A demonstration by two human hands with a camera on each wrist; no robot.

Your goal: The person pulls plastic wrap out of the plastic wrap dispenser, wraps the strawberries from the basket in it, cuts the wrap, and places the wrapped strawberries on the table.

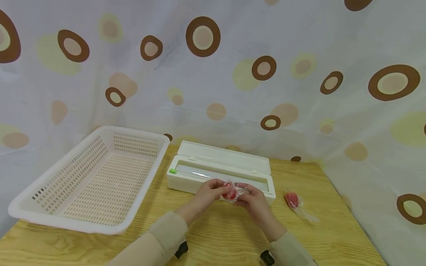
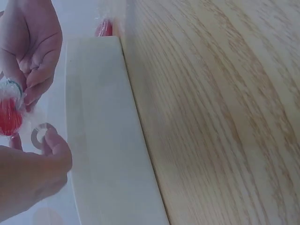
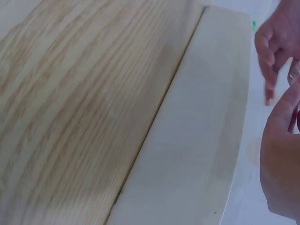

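Above the front of a long white cling film dispenser (image 1: 189, 185), both hands hold a small round red thing wrapped in clear film (image 1: 229, 193). My left hand (image 1: 207, 194) grips it from the left with thumb and fingers. From the right, my right hand (image 1: 254, 201) pinches the gathered film at its side. In the left wrist view the wrapped red thing (image 2: 10, 116) shows between the two hands; its exact kind is hidden by film and fingers. The dispenser's lid (image 1: 226, 157) stands open behind the film roll (image 1: 206, 173).
A second red thing in clear film (image 1: 291, 199), with a twisted film tail, lies on the wooden table (image 1: 332, 236) to the right. A large white slotted basket (image 1: 144, 194) stands at the left. Behind the table hangs a patterned curtain (image 1: 239, 107).
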